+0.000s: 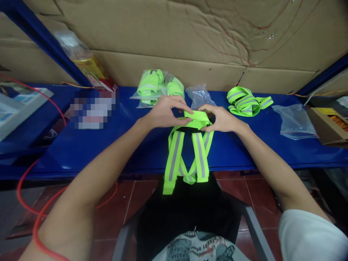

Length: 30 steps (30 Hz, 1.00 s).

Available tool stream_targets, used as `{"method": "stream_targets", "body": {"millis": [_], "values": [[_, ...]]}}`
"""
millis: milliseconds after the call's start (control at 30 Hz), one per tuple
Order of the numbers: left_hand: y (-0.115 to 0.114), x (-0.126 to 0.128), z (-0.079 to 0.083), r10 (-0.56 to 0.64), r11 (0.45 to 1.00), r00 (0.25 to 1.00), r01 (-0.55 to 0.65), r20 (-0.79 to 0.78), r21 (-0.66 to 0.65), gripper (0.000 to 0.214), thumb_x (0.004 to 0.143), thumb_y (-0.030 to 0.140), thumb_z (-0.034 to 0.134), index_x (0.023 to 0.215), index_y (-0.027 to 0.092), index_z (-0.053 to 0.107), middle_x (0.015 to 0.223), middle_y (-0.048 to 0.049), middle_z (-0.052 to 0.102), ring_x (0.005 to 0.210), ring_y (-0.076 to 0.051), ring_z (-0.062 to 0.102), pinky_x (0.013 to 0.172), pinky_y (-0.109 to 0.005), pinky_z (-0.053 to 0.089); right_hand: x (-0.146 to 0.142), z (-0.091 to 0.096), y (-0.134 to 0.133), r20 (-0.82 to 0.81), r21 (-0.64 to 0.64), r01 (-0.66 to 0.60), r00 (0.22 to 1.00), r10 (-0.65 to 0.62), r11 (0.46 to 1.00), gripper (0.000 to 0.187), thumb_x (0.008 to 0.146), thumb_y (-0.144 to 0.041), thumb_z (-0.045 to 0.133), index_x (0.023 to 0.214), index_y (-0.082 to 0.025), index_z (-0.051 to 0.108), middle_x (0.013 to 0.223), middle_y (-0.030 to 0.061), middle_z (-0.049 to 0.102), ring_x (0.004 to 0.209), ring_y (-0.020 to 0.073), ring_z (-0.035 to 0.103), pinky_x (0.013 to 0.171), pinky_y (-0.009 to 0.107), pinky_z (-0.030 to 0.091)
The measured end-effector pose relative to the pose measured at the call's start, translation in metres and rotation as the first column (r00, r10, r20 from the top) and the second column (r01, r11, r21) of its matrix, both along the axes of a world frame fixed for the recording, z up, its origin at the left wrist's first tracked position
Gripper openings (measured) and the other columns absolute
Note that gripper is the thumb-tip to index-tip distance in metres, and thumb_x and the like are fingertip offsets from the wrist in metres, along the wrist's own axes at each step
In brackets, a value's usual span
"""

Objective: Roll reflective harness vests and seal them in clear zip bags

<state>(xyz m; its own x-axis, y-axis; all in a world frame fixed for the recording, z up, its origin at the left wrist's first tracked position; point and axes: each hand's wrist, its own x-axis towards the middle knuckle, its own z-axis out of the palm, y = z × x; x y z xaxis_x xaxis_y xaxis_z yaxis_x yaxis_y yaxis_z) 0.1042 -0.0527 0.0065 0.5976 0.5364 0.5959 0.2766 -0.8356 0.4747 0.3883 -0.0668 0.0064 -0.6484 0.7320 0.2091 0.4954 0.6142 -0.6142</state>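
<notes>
Harness (pixel 201 156), neon-green, grey-striped, overhung the workbench's (pixel 146 154) front edge; fingers of your left hand (pixel 165 114) and right hand (pixel 220 119) pinched its folds.

The blue tabletop (pixel 236 154) was occupied by clear plastic bags (pixel 144 95) of neon-yellow straps (pixel 150 82), a crumpled clear plastic bag (pixel 200 95), a coiled silver-striped neon-yellow strap (pixel 247 105) and a flat clear plastic bag (pixel 296 121).

We see dark capitals (pixel 219 240) on our shirt (pixel 172 253), words uncertain, bottle label (pixel 90 69) near table's (pixel 231 152) far edge, illegible
</notes>
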Motion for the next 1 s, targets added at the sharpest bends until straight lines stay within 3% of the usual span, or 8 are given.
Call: {"method": "stream_targets", "body": {"millis": [167, 300, 467, 567, 733, 900, 1000], "values": [[0.008, -0.014, 0.011, -0.089, 0.974, 0.99, 0.064, -0.106, -0.217, 0.022, 0.076, 0.034, 0.092, 0.095, 0.024, 0.091, 0.083, -0.0033, 0.079, 0.064, -0.012, 0.063, 0.062, -0.026, 0.051, 0.004, 0.0, 0.003, -0.013, -0.059, -0.037, 0.999, 0.036, 0.998, 0.051, 0.075, -0.033, 0.091, 0.121, -0.02, 0.074, 0.092, -0.0001, 0.068, 0.079, 0.0172, 0.054, 0.074, 0.031, 0.043], [0.01, -0.017, 0.01, -0.12, 0.949, 0.976, 0.058, -0.183, -0.31, 0.023, 0.074, 0.035, 0.092, 0.094, 0.024, 0.092, 0.073, -0.0008, 0.074, 0.057, -0.01, 0.059, 0.057, -0.025, 0.046, 0.007, -0.002, 0.006, -0.073, -0.12, -0.094, 0.994, 0.086, 0.988, 0.059, 0.076, -0.038, 0.095, 0.128, -0.021, 0.073, 0.089, -0.0028, 0.065, 0.073, 0.0134, 0.051, 0.067, 0.028, 0.04], [0.012, -0.023, 0.011, -0.076, 0.904, 0.973, -0.026, -0.22, -0.426, 0.032, 0.073, 0.041, 0.092, 0.097, 0.02, 0.092, 0.083, -0.0054, 0.08, 0.057, -0.01, 0.058, 0.057, -0.027, 0.046, 0.008, 0.001, 0.006, -0.104, -0.201, -0.121, 0.989, 0.102, 0.972, 0.062, 0.078, -0.046, 0.097, 0.129, -0.025, 0.068, 0.09, -0.0041, 0.063, 0.068, 0.0123, 0.052, 0.062, 0.027, 0.04], [0.013, -0.025, 0.008, -0.113, 0.87, 0.963, -0.023, -0.243, -0.493, 0.035, 0.075, 0.041, 0.091, 0.101, 0.017, 0.092, 0.085, -0.0071, 0.081, 0.059, -0.011, 0.061, 0.058, -0.028, 0.048, 0.006, 0.002, 0.003, -0.101, -0.201, -0.126, 0.989, 0.108, 0.971, 0.059, 0.079, -0.053, 0.097, 0.123, -0.025, 0.069, 0.086, -0.0041, 0.062, 0.071, 0.0141, 0.054, 0.063, 0.028, 0.041], [0.015, -0.022, 0.001, -0.159, 0.865, 0.961, 0.024, -0.228, -0.501, 0.036, 0.076, 0.042, 0.091, 0.101, 0.017, 0.091, 0.082, -0.0064, 0.081, 0.063, -0.014, 0.066, 0.062, -0.03, 0.053, 0.007, -0.002, 0.006, -0.149, -0.301, -0.074, 0.988, 0.03, 0.951, 0.048, 0.099, -0.069, 0.073, 0.11, -0.022, 0.077, 0.079, -0.0016, 0.065, 0.068, 0.0145, 0.054, 0.061, 0.03, 0.041], [0.015, -0.017, 0.004, -0.181, 0.882, 0.951, 0.046, -0.249, -0.468, 0.032, 0.087, 0.053, 0.084, 0.086, 0.021, 0.089, 0.083, -0.0057, 0.082, 0.068, -0.014, 0.069, 0.063, -0.026, 0.05, 0.01, -0.008, 0.012, -0.138, -0.345, -0.06, 0.99, 0.013, 0.937, 0.055, 0.08, -0.061, 0.094, 0.112, -0.019, 0.081, 0.07, -0.0041, 0.063, 0.063, 0.0133, 0.053, 0.06, 0.029, 0.042], [0.019, -0.016, -0.001, -0.172, 0.878, 0.953, 0.034, -0.248, -0.478, 0.03, 0.085, 0.048, 0.086, 0.094, 0.02, 0.086, 0.08, -0.0043, 0.079, 0.068, -0.014, 0.068, 0.064, -0.026, 0.05, 0.01, -0.01, 0.013, -0.125, -0.319, -0.023, 0.992, -0.018, 0.947, 0.066, 0.073, -0.061, 0.098, 0.12, -0.017, 0.083, 0.073, -0.0033, 0.065, 0.064, 0.0127, 0.052, 0.059, 0.029, 0.041]]}}
